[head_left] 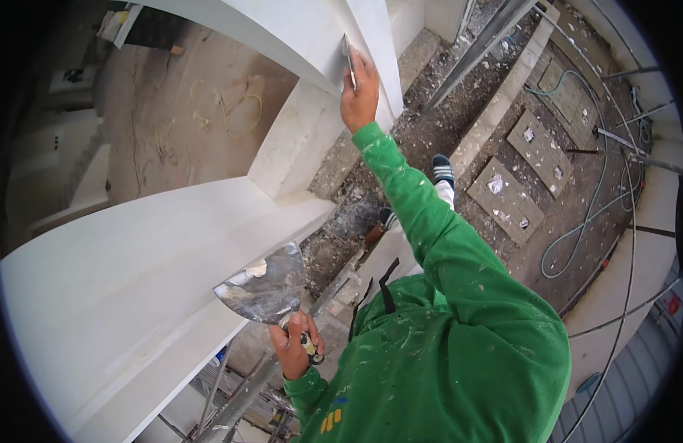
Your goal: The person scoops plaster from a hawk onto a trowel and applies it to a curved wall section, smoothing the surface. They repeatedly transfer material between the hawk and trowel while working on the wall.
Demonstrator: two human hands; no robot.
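My left hand (295, 347) is closed around the handle of a broad putty knife (278, 295), held low beside the white ledge. A pale lump of filler (256, 269) sits on its wide, smeared metal blade. With my right arm stretched forward, my right hand (362, 92) grips a smaller putty knife (348, 57). Its blade is at the face of the white wall edge (312, 37), close to a corner; whether it presses on the surface I cannot tell. Both sleeves are green and spotted with white.
An opening left of the wall shows a brown floor (201, 125) with a yellow cord. Below, the debris-strewn ground (430, 125) holds square slabs (506, 201) and a green hose (577, 240). Metal poles (481, 48) cross at upper right; another pole (245, 395) runs by my left arm.
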